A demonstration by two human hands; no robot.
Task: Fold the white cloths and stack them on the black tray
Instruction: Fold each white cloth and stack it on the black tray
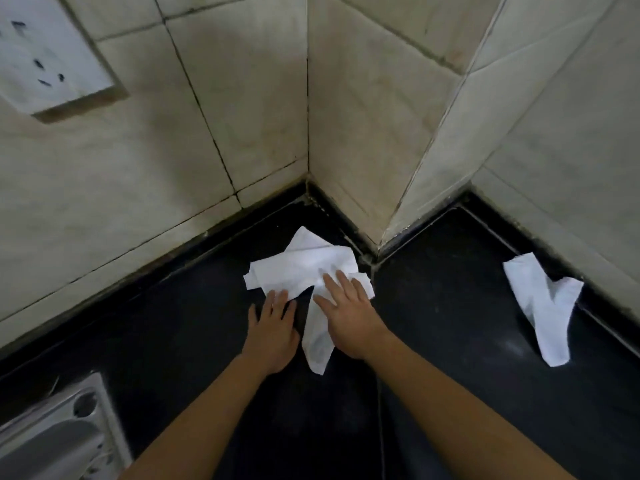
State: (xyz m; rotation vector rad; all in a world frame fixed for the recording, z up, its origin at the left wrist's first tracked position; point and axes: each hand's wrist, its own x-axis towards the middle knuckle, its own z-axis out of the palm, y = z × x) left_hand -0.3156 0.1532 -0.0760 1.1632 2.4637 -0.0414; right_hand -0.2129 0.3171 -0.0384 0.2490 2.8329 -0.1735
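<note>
Near wall corner (308,161), right hand (349,320) pressing cloth (301,263)

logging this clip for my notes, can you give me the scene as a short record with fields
surface: black counter in a tiled wall corner
cloth 1: crumpled white cloth near the corner, not yet folded
cloth 2: second white cloth lying loose to the right, apart from both hands
hands: left hand flat, fingertips on the near edge of cloth 1; right hand flat, fingers straight, resting on cloth 1
folded so far: none in view
other: socket plate on the wall, upper left; grey object lower left, unclear what
</note>
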